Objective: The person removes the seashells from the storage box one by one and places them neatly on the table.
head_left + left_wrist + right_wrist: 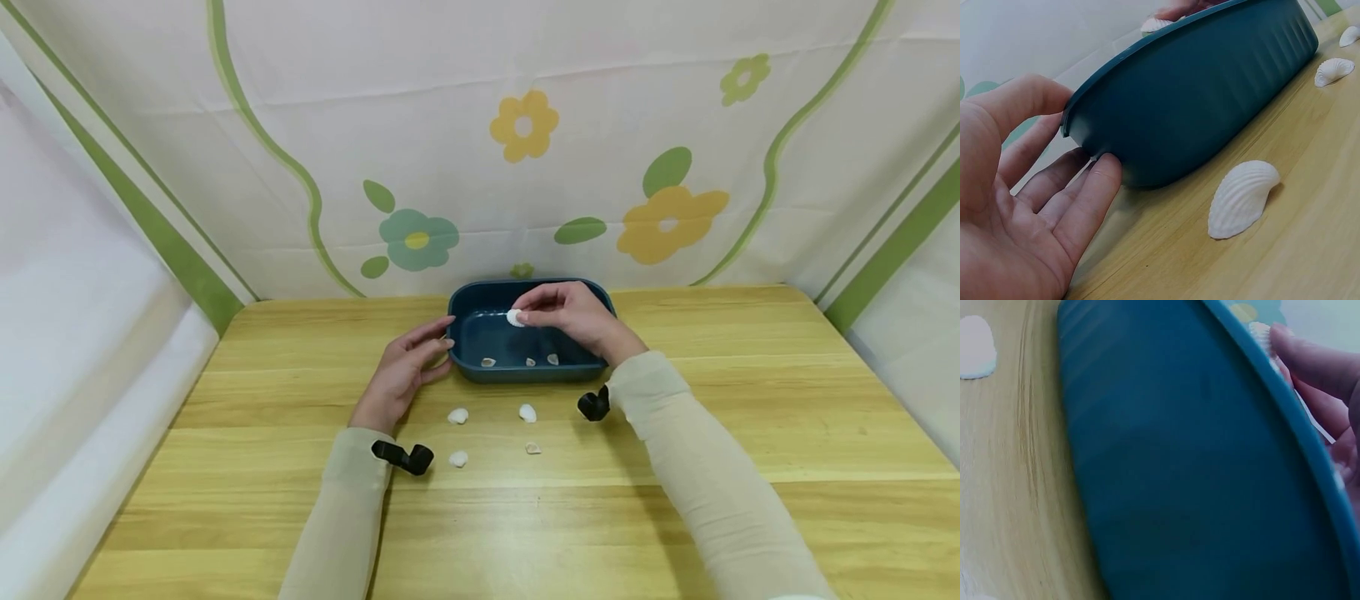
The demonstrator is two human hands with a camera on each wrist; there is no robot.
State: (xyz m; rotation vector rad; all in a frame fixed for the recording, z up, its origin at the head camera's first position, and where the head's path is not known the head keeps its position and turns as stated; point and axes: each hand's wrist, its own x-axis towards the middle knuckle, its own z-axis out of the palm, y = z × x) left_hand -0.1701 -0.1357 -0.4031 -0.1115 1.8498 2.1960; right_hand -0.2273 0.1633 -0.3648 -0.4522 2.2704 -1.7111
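Note:
My right hand [573,317] pinches a white ribbed seashell [514,317] between thumb and fingertips, over the inside of a dark blue-green plastic tub [525,375]. In the right wrist view the tub's wall hides part of that hand, while the thumb [1310,359] shows against the shell. My left hand [401,371] rests its fingertips against the tub's left end, fingers spread along the rim and outer wall. Inside the tub, near its front wall, lie three small shells [488,362]. A white ribbed shell [1244,199] lies on the table close to my left hand.
Several shells lie on the wooden table [300,492] in front of the tub, among them a white one [528,412] and a small brownish one [533,448]. Behind the tub hangs a white cloth [450,167] with flower prints.

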